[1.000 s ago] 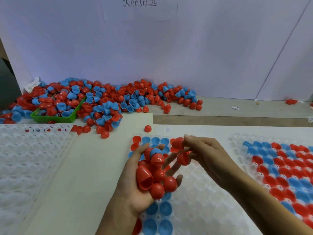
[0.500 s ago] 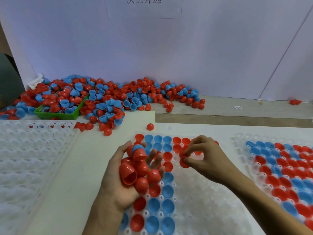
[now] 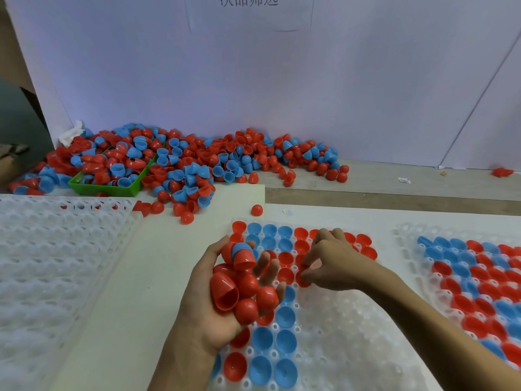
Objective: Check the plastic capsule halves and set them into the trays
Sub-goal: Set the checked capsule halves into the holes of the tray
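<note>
My left hand (image 3: 208, 303) is palm up over the middle tray (image 3: 332, 342) and cups several red capsule halves (image 3: 239, 289) and a blue one. My right hand (image 3: 335, 263) reaches down to the tray and pinches a red capsule half (image 3: 303, 279) at a pocket in the tray's upper rows. The clear tray holds red and blue halves along its far rows and left columns; its right part shows bare pockets.
A big heap of loose red and blue halves (image 3: 197, 165) lies at the back left, partly in a green bin (image 3: 104, 189). A clear tray (image 3: 50, 263) sits at the left. A tray filled with halves (image 3: 479, 283) is at the right. One red half (image 3: 256, 210) lies alone.
My right hand has moved down from beside the left hand to the tray, carrying a red half to a pocket. My left hand has lowered and drifted left with its handful.
</note>
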